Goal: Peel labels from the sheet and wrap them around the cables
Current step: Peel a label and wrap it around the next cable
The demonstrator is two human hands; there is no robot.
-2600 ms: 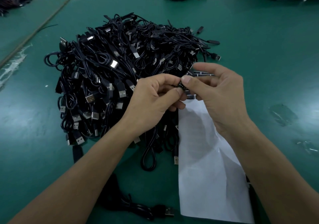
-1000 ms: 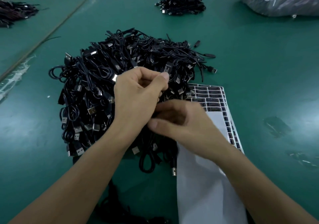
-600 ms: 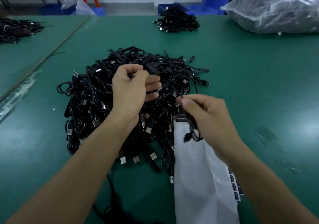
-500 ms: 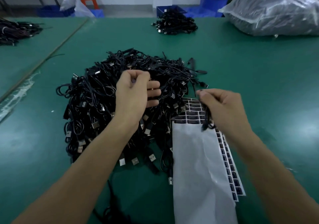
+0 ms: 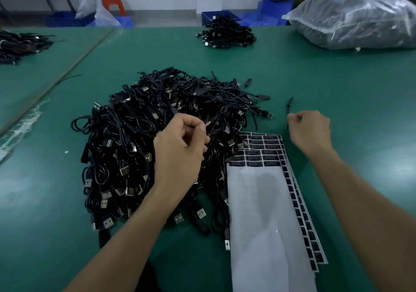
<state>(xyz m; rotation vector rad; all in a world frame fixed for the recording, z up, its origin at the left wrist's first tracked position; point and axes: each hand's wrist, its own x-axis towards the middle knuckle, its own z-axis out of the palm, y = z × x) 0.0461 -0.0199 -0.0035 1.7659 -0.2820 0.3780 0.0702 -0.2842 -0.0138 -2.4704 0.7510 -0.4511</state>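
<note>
A big heap of black USB cables [image 5: 139, 138] lies on the green table. To its right is the label sheet [image 5: 258, 201], a long white backing with rows of small black labels [image 5: 258, 147] at its far end. More sheets show under its right edge. My left hand [image 5: 180, 147] hovers over the heap with curled fingers, thumb and forefinger pinching a thin cable. My right hand [image 5: 309, 129] is a fist beyond the sheet's far right corner. It grips a black cable [image 5: 290, 104] whose end sticks out above the thumb.
A smaller pile of cables [image 5: 225, 35] sits at the far middle of the table. A large clear plastic bag [image 5: 353, 17] lies at the far right. Another dark bundle [image 5: 18, 44] is on the neighbouring table at the left. Blue bins stand on the floor behind.
My right hand has swung from the heap out to the right with one cable, uncovering the labels. My left hand stayed on the heap. The view has tilted up.
</note>
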